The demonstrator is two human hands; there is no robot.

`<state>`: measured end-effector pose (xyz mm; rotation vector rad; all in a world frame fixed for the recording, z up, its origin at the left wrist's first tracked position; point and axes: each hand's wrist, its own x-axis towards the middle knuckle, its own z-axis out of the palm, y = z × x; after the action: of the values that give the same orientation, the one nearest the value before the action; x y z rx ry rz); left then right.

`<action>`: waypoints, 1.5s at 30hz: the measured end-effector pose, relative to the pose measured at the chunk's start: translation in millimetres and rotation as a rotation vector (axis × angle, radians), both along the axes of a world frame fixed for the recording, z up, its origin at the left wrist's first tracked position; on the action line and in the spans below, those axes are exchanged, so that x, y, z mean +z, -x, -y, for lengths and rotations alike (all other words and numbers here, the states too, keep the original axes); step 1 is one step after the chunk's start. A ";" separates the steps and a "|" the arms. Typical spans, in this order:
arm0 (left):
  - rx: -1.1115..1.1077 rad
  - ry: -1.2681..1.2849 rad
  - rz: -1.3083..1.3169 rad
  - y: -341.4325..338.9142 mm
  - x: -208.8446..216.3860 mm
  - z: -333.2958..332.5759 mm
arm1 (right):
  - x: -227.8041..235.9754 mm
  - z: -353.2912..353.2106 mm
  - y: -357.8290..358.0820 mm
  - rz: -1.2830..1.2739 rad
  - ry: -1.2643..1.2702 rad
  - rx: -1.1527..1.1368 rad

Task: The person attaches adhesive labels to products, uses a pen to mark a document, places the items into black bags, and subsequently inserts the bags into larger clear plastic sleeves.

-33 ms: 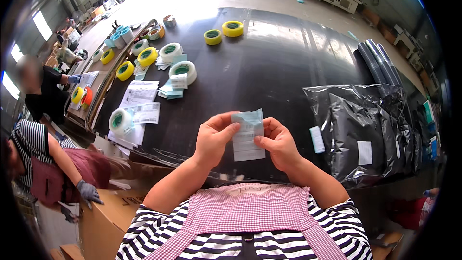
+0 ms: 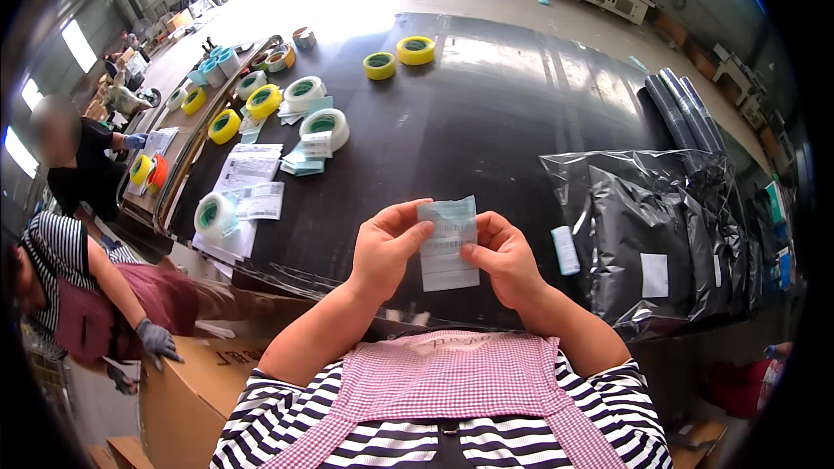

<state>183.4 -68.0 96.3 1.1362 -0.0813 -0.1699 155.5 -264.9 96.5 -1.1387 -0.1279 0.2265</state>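
Observation:
Above the near edge of the dark table I hold up a strip of printed labels [image 2: 449,254], white with a pale blue upper end. My left hand [image 2: 390,245] pinches its left side between thumb and fingers. On the other side my right hand [image 2: 504,259] grips the right edge, thumb in front; the fingers behind the strip are hidden. A small pale blue and white bundle [image 2: 565,250] lies to the right of my right hand, beside black packages in clear plastic film [image 2: 630,239].
Tape rolls [image 2: 325,128] stand at the left, several on label stacks, near printed papers [image 2: 248,167]. Two yellow rolls [image 2: 415,50] sit farther back. Dark film rolls [image 2: 673,113] lie far right. At left, a co-worker's gloved hand [image 2: 158,341] touches a cardboard box [image 2: 195,391].
The table and its things sit slightly farther left in the picture. Both my hands keep the same hold on the label strip.

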 end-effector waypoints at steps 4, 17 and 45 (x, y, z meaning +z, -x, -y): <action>-0.016 -0.069 0.059 39.4 4.4 81.2 | 6.6 83.1 42.5 0.057 0.173 -0.094; -0.169 -0.407 0.804 91.8 31.0 233.1 | 39.8 257.2 114.1 1.003 0.891 -0.778; -0.737 0.257 0.058 84.3 19.2 292.8 | 44.1 282.1 163.8 0.844 1.186 -0.942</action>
<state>99.2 -360.8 115.5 0.8119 -0.5598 -0.7590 -8.3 -546.9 140.6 -2.2709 -0.1888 -1.1902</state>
